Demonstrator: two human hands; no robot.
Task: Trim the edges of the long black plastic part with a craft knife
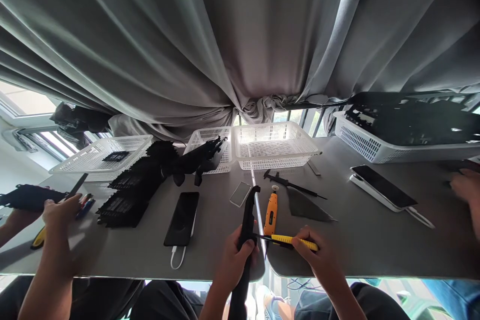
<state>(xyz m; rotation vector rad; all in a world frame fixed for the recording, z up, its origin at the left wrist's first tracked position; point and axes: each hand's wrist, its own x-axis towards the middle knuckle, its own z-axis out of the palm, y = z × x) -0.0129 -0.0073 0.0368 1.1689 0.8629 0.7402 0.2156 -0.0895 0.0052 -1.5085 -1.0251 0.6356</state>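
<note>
A long black part (245, 230) is gripped upright by the left hand (235, 260), fingers clenched round its middle, at 6 o'clock of the view, over the near edge of the worktop (360, 245). A yellow-and-black tool (290, 241) is pinched by the right hand (318, 255) just toward 3 o'clock of it, its dark tip laid against the black part.

One orange tool (271, 212) lies just beyond the hands, toward 12 o'clock, with one grey wedge-shaped sheet (305, 206) beside it and one thin black tool (288, 183) farther off. One small clear plate (240, 193) lies near them. Two phones are counted: one dark phone (182, 218) with a white cable at 9 o'clock of the left hand, and one phone (382, 186) toward 2 o'clock.

Four white baskets are set along the far side: one (101, 155) at 10 o'clock, two (210, 147) (275, 146) at 12 o'clock, and one (375, 147) holding dark parts at 2 o'clock. A stack of black parts (129, 195) lies at 10 o'clock.

Another person's hand (60, 215) is seen at 9 o'clock, and a further one (465, 185), blurred, at 3 o'clock.
</note>
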